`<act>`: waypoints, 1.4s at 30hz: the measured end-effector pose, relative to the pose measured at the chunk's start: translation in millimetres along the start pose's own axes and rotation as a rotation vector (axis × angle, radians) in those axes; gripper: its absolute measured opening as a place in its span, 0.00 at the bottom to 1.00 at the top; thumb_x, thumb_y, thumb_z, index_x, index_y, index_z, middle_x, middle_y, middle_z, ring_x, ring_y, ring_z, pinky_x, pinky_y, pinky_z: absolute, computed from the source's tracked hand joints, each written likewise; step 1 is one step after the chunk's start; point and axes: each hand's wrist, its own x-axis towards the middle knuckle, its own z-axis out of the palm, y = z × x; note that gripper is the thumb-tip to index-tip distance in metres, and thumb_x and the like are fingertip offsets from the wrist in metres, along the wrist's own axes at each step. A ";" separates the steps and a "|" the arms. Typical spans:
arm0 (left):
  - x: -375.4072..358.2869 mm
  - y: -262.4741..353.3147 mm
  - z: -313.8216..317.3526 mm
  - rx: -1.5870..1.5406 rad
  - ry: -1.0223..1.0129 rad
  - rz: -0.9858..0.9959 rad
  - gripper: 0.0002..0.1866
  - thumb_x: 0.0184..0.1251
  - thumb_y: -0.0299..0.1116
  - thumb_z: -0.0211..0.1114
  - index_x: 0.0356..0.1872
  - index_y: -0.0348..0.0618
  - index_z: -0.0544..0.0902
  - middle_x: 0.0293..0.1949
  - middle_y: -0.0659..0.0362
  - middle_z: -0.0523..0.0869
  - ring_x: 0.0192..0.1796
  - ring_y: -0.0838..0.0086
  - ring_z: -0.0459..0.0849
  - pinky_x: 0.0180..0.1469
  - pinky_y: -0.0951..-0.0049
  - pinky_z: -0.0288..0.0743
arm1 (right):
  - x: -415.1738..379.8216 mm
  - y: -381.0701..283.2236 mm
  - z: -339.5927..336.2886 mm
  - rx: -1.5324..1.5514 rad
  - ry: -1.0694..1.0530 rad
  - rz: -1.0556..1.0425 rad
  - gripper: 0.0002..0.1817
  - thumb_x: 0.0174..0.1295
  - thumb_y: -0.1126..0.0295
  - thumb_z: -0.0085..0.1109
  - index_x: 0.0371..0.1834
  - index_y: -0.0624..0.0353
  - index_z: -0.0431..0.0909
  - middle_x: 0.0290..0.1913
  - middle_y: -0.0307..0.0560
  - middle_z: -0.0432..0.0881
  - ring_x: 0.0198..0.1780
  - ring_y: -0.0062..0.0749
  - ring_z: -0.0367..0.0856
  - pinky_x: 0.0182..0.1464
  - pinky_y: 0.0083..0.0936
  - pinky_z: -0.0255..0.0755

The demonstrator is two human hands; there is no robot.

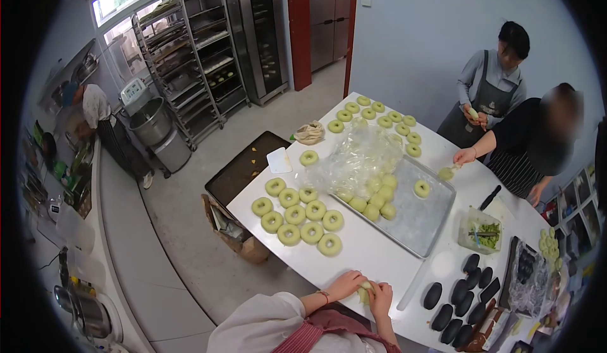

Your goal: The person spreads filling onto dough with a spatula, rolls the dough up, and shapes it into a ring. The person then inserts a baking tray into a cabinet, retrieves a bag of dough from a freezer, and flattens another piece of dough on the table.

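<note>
At the near edge of the white table (404, 283), my left hand (345, 284) and my right hand (380, 298) are close together, both with fingers closed on a small piece of pale green dough (363, 296). Part of the dough is hidden by my fingers. Ahead and to the left lie several green dough rings (294, 214). A metal tray (411, 226) beyond my hands carries green dough balls (372, 211) partly under a clear plastic sheet (363, 154). One dough ring (422, 189) rests on the bare part of that tray.
Black dough pieces (442, 317) and a tub of chopped greens (479, 231) sit right, near a black-handled knife (490, 197). A white scraper (279, 161) and cloth (309, 133) lie left. Two people (496, 93) handle dough opposite; another person (104, 119) stands far left.
</note>
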 end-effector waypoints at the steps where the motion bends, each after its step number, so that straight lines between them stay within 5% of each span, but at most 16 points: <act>1: -4.7 -0.6 -1.4 -0.107 -0.001 -0.054 0.14 0.60 0.30 0.64 0.48 0.44 0.78 0.44 0.54 0.78 0.49 0.60 0.78 0.52 0.62 0.73 | -2.1 -1.3 0.9 0.004 -0.004 0.004 0.19 0.53 0.67 0.68 0.50 0.48 0.83 0.42 0.46 0.76 0.46 0.44 0.73 0.48 0.38 0.68; 8: -0.9 -9.9 -1.5 -0.174 0.072 -0.082 0.12 0.60 0.29 0.65 0.44 0.42 0.77 0.42 0.53 0.79 0.45 0.56 0.79 0.47 0.60 0.75 | 10.5 -5.9 7.0 0.059 -0.080 0.001 0.21 0.51 0.62 0.71 0.50 0.47 0.82 0.43 0.42 0.75 0.47 0.43 0.73 0.50 0.39 0.66; 13: -14.0 -8.0 4.7 -0.077 -0.014 -0.079 0.11 0.64 0.33 0.62 0.44 0.41 0.77 0.42 0.53 0.79 0.46 0.57 0.79 0.48 0.61 0.75 | 5.4 -15.4 4.9 -0.010 0.051 0.019 0.18 0.51 0.68 0.69 0.48 0.50 0.82 0.43 0.44 0.75 0.48 0.43 0.73 0.50 0.40 0.65; 18: -35.2 6.6 -20.1 0.229 0.057 0.332 0.19 0.63 0.40 0.62 0.50 0.38 0.77 0.45 0.56 0.79 0.52 0.64 0.76 0.58 0.61 0.69 | 5.1 -16.2 9.3 -0.006 0.068 -0.006 0.20 0.50 0.70 0.68 0.49 0.49 0.81 0.44 0.45 0.75 0.49 0.44 0.72 0.51 0.39 0.65; 25: -21.1 5.5 -14.9 0.191 -0.145 0.202 0.20 0.64 0.42 0.62 0.51 0.38 0.78 0.45 0.57 0.78 0.49 0.64 0.76 0.52 0.60 0.69 | -8.1 -4.6 -21.1 0.107 0.038 0.046 0.26 0.54 0.68 0.66 0.59 0.58 0.76 0.47 0.52 0.74 0.51 0.49 0.71 0.55 0.42 0.66; 27: 6.3 -4.5 -16.3 0.071 -0.324 -0.012 0.20 0.65 0.42 0.62 0.52 0.40 0.78 0.48 0.55 0.78 0.48 0.64 0.76 0.52 0.61 0.69 | -27.4 12.5 -14.5 0.077 0.076 0.097 0.30 0.55 0.66 0.67 0.63 0.62 0.73 0.48 0.54 0.74 0.52 0.49 0.70 0.56 0.42 0.65; 29: 19.0 -1.7 -19.0 0.060 -0.263 0.011 0.19 0.64 0.44 0.63 0.50 0.42 0.78 0.46 0.56 0.78 0.48 0.64 0.76 0.53 0.63 0.70 | -33.8 16.2 -10.5 -0.050 0.056 0.093 0.29 0.54 0.65 0.68 0.61 0.60 0.74 0.48 0.54 0.74 0.52 0.50 0.71 0.55 0.42 0.66; 31: 32.0 -1.3 -7.6 0.050 0.043 0.285 0.17 0.65 0.45 0.61 0.47 0.43 0.77 0.44 0.57 0.78 0.49 0.65 0.77 0.54 0.66 0.70 | -30.8 14.9 -5.2 -0.059 0.060 0.092 0.27 0.55 0.67 0.67 0.59 0.60 0.74 0.48 0.54 0.74 0.51 0.51 0.71 0.54 0.43 0.66; 35: 27.4 -2.5 11.6 0.144 -0.269 0.291 0.16 0.65 0.43 0.58 0.47 0.45 0.77 0.45 0.59 0.78 0.50 0.67 0.77 0.54 0.66 0.70 | -37.1 20.6 4.2 -0.130 0.089 0.061 0.21 0.54 0.68 0.67 0.51 0.58 0.75 0.46 0.53 0.74 0.48 0.52 0.72 0.51 0.44 0.67; 39: 13.7 1.2 22.8 0.104 -0.214 0.260 0.11 0.58 0.38 0.61 0.41 0.46 0.79 0.39 0.57 0.79 0.46 0.63 0.79 0.49 0.63 0.72 | -57.8 22.9 7.2 -0.104 0.152 0.152 0.19 0.55 0.67 0.65 0.50 0.58 0.76 0.44 0.55 0.74 0.47 0.53 0.71 0.51 0.45 0.65; 42: 17.4 -20.0 23.6 -0.152 -0.173 0.139 0.15 0.55 0.37 0.65 0.42 0.44 0.82 0.38 0.53 0.81 0.44 0.57 0.81 0.47 0.57 0.74 | -58.8 37.9 -2.7 0.025 0.009 0.273 0.20 0.57 0.62 0.66 0.50 0.59 0.78 0.43 0.54 0.76 0.47 0.52 0.72 0.51 0.44 0.66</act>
